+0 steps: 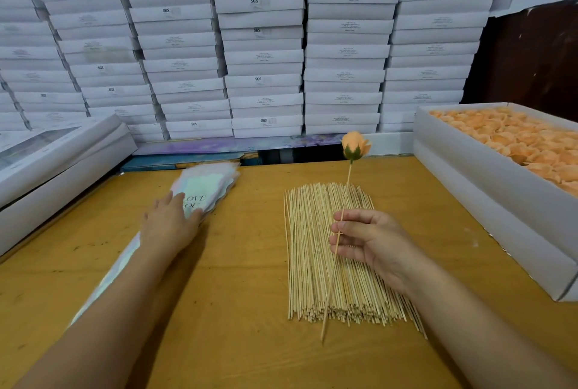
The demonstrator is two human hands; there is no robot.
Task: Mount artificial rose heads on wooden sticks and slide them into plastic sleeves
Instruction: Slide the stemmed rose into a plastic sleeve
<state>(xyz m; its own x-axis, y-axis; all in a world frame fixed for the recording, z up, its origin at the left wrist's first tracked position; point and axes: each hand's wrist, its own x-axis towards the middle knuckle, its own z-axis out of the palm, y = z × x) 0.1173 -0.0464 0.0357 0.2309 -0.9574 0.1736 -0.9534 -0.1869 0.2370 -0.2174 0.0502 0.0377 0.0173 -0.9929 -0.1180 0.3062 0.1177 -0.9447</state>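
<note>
- Rose head [355, 145], peach, mounted on stick [336, 248]: centre-right of frame, pinched by right hand [372, 245].
- Left hand [170, 220]: flat, fingers straight, on plastic sleeves [209, 187], centre-left.
- Stick pile [331, 257]: beneath right hand.
- Box of rose heads [488, 166]: right edge.

Two bare forearms, no sleeves in view. Left hand [169, 223] and right hand [372, 248] ungloved, no rings on fingers [344, 226], no watch behind them; nails short.
</note>
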